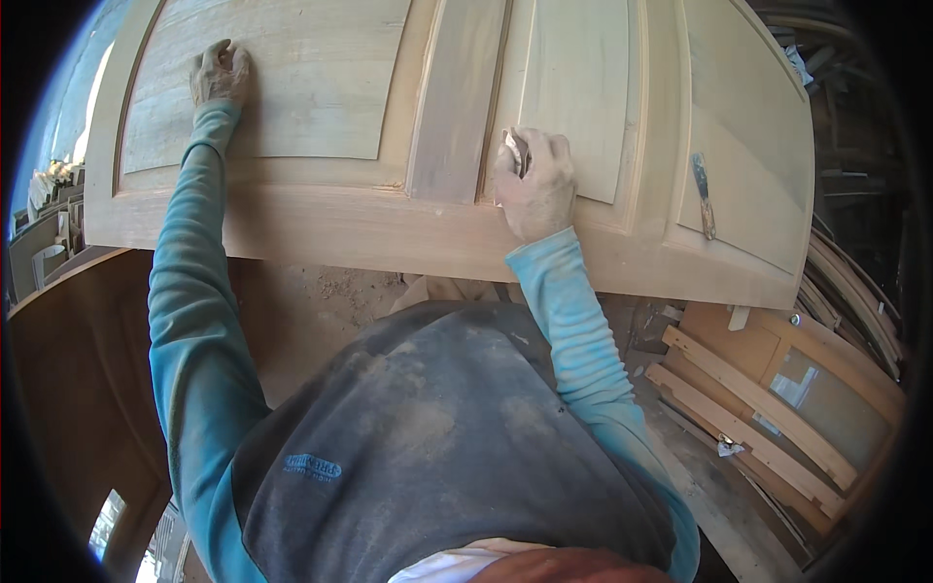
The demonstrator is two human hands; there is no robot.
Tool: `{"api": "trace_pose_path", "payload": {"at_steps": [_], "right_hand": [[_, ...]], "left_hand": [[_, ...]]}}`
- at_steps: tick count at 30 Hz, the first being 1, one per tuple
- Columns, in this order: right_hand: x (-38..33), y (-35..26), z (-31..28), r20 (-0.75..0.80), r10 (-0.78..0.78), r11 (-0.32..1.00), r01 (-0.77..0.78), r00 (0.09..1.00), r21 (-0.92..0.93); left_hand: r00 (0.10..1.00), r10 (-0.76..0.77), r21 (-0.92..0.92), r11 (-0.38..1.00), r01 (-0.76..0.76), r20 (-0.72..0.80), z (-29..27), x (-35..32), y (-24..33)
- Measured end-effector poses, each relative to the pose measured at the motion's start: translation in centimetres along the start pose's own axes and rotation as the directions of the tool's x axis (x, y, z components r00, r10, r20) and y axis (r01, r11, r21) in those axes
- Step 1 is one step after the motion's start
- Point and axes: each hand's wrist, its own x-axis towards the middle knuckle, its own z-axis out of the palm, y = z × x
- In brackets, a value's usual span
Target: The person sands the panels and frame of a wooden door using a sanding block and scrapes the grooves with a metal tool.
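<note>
A pale wooden panel door (457,228) lies flat in front of me, with raised panels set in its frame. My left hand (222,73) rests on the large left panel (321,78), fingers loosely bent and a little apart, holding nothing. Closed round a folded piece of sandpaper (516,154), my right hand (542,189) presses at the edge of the narrow middle panel (583,87), beside the upright rail (457,107). Its fingertips are partly hidden. Both hands look dusty.
A narrow, paint-stained blade-like tool (704,194) lies on the right panel. Below right, wooden strips (758,403) lean by another door (855,389). A curved brown wooden panel (87,360) stands at left. Timber (850,282) is stacked at far right.
</note>
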Motion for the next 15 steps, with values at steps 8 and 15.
{"api": "trace_pose_path", "payload": {"at_steps": [8, 15], "right_hand": [[8.7, 1.9, 5.7, 0.044, 0.070, 0.991, -0.065, 0.997, -0.116], [29.9, 7.4, 8.5, -0.019, -0.102, 0.953, 0.092, 0.995, -0.288]], "left_hand": [[0.985, -0.169, 0.066, 0.984, 0.167, 0.024, -0.4, -1.1, -0.3], [0.991, -0.131, 0.021, 0.991, 0.131, 0.040, 1.2, 0.4, 0.9]]}}
